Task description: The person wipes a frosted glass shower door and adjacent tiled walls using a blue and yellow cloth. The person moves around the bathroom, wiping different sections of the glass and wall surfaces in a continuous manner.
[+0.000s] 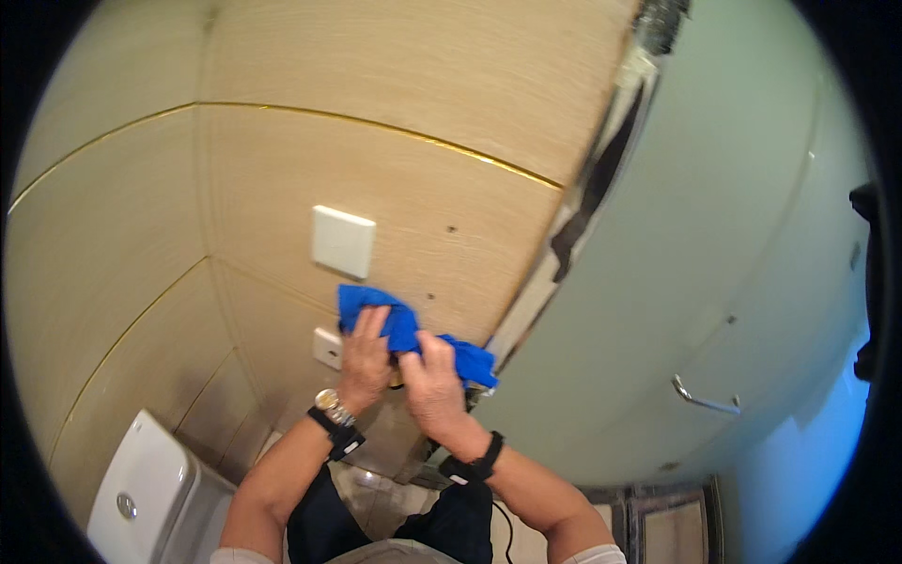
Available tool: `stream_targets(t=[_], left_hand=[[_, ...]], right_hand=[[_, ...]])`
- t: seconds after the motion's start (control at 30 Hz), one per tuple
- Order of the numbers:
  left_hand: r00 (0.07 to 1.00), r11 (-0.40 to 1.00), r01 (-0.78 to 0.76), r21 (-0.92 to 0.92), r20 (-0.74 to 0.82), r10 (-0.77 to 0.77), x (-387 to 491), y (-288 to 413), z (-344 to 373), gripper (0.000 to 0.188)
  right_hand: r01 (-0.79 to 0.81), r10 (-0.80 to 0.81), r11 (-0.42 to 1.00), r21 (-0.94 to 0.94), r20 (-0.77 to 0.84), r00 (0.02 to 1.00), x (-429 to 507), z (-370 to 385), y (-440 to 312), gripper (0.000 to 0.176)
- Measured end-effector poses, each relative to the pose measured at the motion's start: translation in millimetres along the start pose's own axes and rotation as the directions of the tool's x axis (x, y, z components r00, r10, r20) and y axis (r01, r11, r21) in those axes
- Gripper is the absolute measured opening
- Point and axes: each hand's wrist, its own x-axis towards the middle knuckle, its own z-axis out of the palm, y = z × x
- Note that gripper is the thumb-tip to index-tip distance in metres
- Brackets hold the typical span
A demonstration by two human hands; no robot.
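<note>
A bright blue cloth [402, 326] is bunched up in front of the beige tiled wall [394, 176]. My left hand [365, 363] lies on the cloth's left part with its fingers stretched up along it. My right hand [433, 388] grips the middle of the cloth, and one end hangs out to the right by the wall's edge. Just above the cloth is a white blank wall plate [344, 242]. A smaller white socket plate [328, 348] sits beside my left hand, partly covered by it. What lies behind the cloth is hidden.
To the right stands a frosted glass panel [690, 211] with a metal handle [705, 398]. Between wall and glass runs a damaged, rough edge [592, 190]. A white toilet cistern [144, 486] is at lower left. A black cord [509, 529] lies near my leg.
</note>
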Motion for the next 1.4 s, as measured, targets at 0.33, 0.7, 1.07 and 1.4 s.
stream_targets(t=[0.33,0.7,1.07,1.4], left_hand=[[0.853,0.805,0.512,-0.299,0.063,-0.519,-66,44,-22,0.046],[0.413,0.548,0.813,-0.197,0.859,-0.304,-214,171,-6,0.030],[0.139,0.633,0.741,-0.226,0.973,0.184,-282,143,49,0.036],[-0.087,0.584,0.812,-0.002,0.989,0.123,-150,242,97,0.032]], right_hand=[[-0.320,0.306,0.787,0.527,0.117,0.945,-57,36,-29,0.035],[-0.880,0.519,-0.003,0.476,0.753,0.405,-318,-33,-6,0.063],[-0.561,0.453,-0.751,0.348,0.890,-0.054,-402,8,-35,0.111],[-0.086,0.506,-0.862,0.499,0.842,-0.186,-367,-59,1,0.108]])
